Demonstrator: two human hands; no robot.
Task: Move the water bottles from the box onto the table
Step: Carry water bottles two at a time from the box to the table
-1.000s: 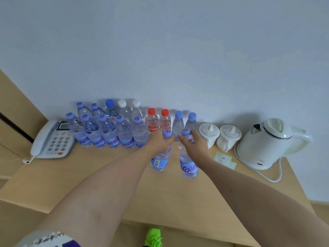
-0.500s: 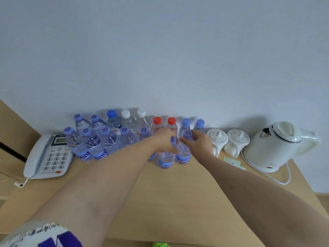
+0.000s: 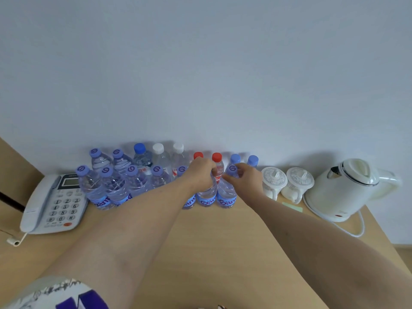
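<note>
Two rows of water bottles (image 3: 116,186) stand on the wooden table (image 3: 211,246) against the wall, most with purple caps, some with white, blue or red caps. My left hand (image 3: 201,172) grips the neck of one purple-capped bottle (image 3: 206,196) at the right end of the front row. My right hand (image 3: 246,177) holds the top of the bottle beside it (image 3: 227,195). Both bottles stand upright on the table, touching each other. The box is out of view.
A white telephone (image 3: 51,204) lies at the table's left end. Two white lidded cups (image 3: 287,184) and a white electric kettle (image 3: 347,188) with its cord stand to the right of the bottles. A small green card (image 3: 292,207) lies near the cups.
Both hands have pushed their two bottles away from me, from the middle of the table into the front row by the wall. The bottles now stand in line with the others.
</note>
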